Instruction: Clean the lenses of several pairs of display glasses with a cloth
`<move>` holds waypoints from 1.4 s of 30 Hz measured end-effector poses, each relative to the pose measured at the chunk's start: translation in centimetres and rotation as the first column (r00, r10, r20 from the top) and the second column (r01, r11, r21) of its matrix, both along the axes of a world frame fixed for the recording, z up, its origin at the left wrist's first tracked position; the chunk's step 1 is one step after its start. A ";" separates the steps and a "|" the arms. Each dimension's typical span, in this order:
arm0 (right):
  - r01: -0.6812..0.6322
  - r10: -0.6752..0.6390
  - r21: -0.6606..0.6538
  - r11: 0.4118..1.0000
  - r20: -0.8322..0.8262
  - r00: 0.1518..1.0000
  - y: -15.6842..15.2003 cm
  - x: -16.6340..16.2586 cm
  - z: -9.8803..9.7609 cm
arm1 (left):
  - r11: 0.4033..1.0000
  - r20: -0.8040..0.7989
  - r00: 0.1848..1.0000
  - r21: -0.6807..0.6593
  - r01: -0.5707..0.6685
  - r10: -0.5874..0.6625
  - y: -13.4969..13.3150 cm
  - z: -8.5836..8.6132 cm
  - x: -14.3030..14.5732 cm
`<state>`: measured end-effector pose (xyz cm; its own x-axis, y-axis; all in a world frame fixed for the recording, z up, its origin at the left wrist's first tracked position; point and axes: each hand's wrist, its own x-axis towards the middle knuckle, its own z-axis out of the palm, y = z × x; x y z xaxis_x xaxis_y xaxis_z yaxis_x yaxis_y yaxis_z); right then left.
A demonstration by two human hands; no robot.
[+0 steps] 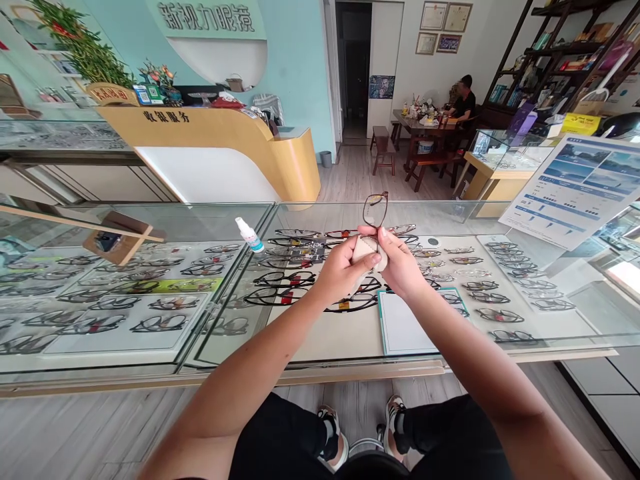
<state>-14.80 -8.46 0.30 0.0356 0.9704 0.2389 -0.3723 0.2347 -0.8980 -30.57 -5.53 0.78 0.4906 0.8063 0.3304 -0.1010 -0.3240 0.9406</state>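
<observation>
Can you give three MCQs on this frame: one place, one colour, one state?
1. Where does the spray bottle stand?
A. on the glass counter, to the hands' left
B. on the floor
C. on the dining table

2. What colour is the bottle's cap?
A. red
B. blue
C. black

3. What do the two hands hold between them?
A. a pen
B. nothing
C. glasses with a cloth

Key: 1 A, the spray bottle stands on the glass counter. 2 B, its cap shows blue. 3 C, left hand and right hand pinch a cloth on the glasses.
</observation>
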 end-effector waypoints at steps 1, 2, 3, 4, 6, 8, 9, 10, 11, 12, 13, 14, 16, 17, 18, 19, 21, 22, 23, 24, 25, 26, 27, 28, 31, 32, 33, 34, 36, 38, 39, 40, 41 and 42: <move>-0.010 0.010 0.010 1.000 0.003 1.000 -0.1 0.0 0.1 | 1.000 0.004 1.000 0.005 -0.014 0.014 0.0 0.0 0.0; -0.020 0.020 0.021 1.000 0.009 1.000 -0.1 0.0 0.1 | 1.000 0.006 1.000 0.011 -0.024 0.024 0.0 0.1 0.0; -0.029 0.029 0.032 0.999 0.018 0.999 -0.2 0.0 0.1 | 0.999 0.009 0.999 0.017 -0.032 0.031 0.0 0.1 0.0; -0.039 0.038 0.042 0.998 0.031 0.999 -0.2 0.0 0.1 | 0.999 0.012 0.999 0.024 -0.038 0.038 0.0 0.1 0.0; -0.062 0.059 0.056 0.996 0.063 0.996 -0.2 0.0 0.1 | 0.997 0.013 0.998 0.042 -0.057 0.056 0.0 0.0 0.0; -0.083 0.077 0.063 0.995 0.099 0.992 -0.2 0.1 -0.1 | 0.995 0.012 0.997 0.060 -0.083 0.082 0.0 -0.2 -0.1; -0.093 0.085 0.064 0.994 0.118 0.989 -0.1 0.1 -0.2 | 0.993 0.016 0.995 0.064 -0.098 0.097 0.0 -0.3 -0.1; -0.102 0.093 0.066 0.993 0.137 0.986 -0.1 0.1 -0.2 | 0.992 0.022 0.994 0.064 -0.111 0.109 -0.1 -0.4 -0.1; -0.110 0.098 0.072 0.991 0.151 0.984 -0.1 0.2 -0.2 | 0.991 0.030 0.992 0.062 -0.122 0.121 -0.1 -0.5 -0.2; -0.116 0.101 0.083 0.990 0.163 0.982 -0.2 0.3 -0.2 | 0.989 0.039 0.991 0.060 -0.133 0.130 -0.1 -0.5 -0.2; -0.121 0.102 0.100 0.988 0.177 0.979 -0.2 0.4 -0.1 | 0.988 0.047 0.989 0.060 -0.141 0.139 -0.2 -0.5 -0.1; -0.124 0.097 0.124 0.985 0.200 0.975 -0.3 0.4 0.0 | 0.986 0.054 0.987 0.061 -0.152 0.149 -0.2 -0.4 -0.1; -0.111 0.057 0.182 0.977 0.280 0.958 -0.5 0.5 0.3 | 0.983 0.071 0.983 0.056 -0.173 0.169 -0.2 -0.3 -0.1; -0.097 0.023 0.211 0.973 0.329 0.944 -0.5 0.5 0.5 | 0.983 0.083 0.981 0.043 -0.180 0.176 -0.1 -0.2 0.0; -0.080 -0.015 0.238 0.968 0.374 0.927 -0.6 0.5 0.6 | 0.984 0.094 0.980 0.019 -0.180 0.177 0.0 -0.1 0.0; -0.062 -0.052 0.261 0.963 0.407 0.912 -0.7 0.5 0.7 | 0.985 0.104 0.980 -0.013 -0.170 0.171 0.1 -0.1 0.1; -0.036 -0.099 0.290 0.956 0.437 0.894 -0.7 0.4 0.6 | 0.987 0.121 0.982 -0.086 -0.133 0.143 0.5 -0.2 0.1; -0.033 -0.106 0.296 0.955 0.442 0.891 -0.6 0.3 0.6 | 0.986 0.126 0.984 -0.120 -0.112 0.127 0.7 -0.3 0.1; -0.033 -0.109 0.301 0.953 0.443 0.890 -0.6 0.3 0.5 | 0.985 0.128 0.986 -0.148 -0.090 0.110 0.8 -0.4 0.0; -0.034 -0.112 0.308 0.951 0.442 0.890 -0.5 0.3 0.4 | 0.982 0.126 0.988 -0.172 -0.071 0.093 1.0 -0.5 -0.1; -0.033 -0.116 0.318 0.948 0.440 0.890 -0.5 0.3 0.3 | 0.980 0.125 0.989 -0.191 -0.055 0.080 1.1 -0.5 -0.1; -0.032 -0.123 0.329 0.944 0.439 0.890 -0.4 0.3 0.2 | 0.978 0.122 0.990 -0.206 -0.040 0.067 1.2 -0.6 -0.2; -0.029 -0.131 0.340 0.940 0.438 0.890 -0.3 0.4 0.2 | 0.976 0.117 0.992 -0.215 -0.027 0.054 1.2 -0.6 -0.3; -0.025 -0.139 0.350 0.936 0.435 0.889 -0.3 0.4 0.2 | 0.976 0.112 0.993 -0.218 -0.018 0.043 1.3 -0.6 -0.4; -0.017 -0.140 0.343 0.939 0.428 0.893 -0.2 0.6 0.3 | 0.978 0.094 0.995 -0.207 0.002 0.017 1.4 -0.7 -0.6; -0.016 -0.132 0.326 0.945 0.425 0.896 -0.2 0.7 0.4 | 0.979 0.086 0.996 -0.204 0.009 0.009 1.4 -0.7 -0.7; -0.016 -0.120 0.306 0.952 0.419 0.900 -0.2 0.7 0.5 | 0.979 0.080 0.997 -0.201 0.017 -0.001 1.5 -0.8 -0.8; -0.019 -0.107 0.288 0.958 0.415 0.904 -0.2 0.8 0.6 | 0.980 0.074 0.997 -0.199 0.027 -0.012 1.5 -0.8 -0.8; -0.031 -0.085 0.268 0.963 0.412 0.907 -0.3 0.9 0.8 | 0.980 0.067 0.997 -0.195 0.039 -0.026 1.6 -0.9 -0.9; -0.050 -0.068 0.270 0.962 0.410 0.910 -0.4 1.1 1.0 | 0.981 0.069 0.997 -0.190 0.035 -0.022 1.5 -0.8 -0.9; -0.064 -0.053 0.267 0.962 0.410 0.911 -0.4 1.2 1.1 | 0.982 0.076 0.997 -0.185 0.026 -0.013 1.4 -0.6 -0.9; -0.080 -0.035 0.261 0.962 0.410 0.911 -0.4 1.3 1.2 | 0.984 0.082 0.997 -0.178 0.015 0.000 1.3 -0.5 -0.9; -0.096 -0.020 0.257 0.962 0.413 0.910 -0.4 1.4 1.3 | 0.986 0.087 0.996 -0.167 0.001 0.014 1.2 -0.4 -0.8; -0.108 -0.011 0.258 0.960 0.421 0.907 -0.4 1.5 1.3 | 0.988 0.090 0.996 -0.154 -0.015 0.029 1.0 -0.2 -0.7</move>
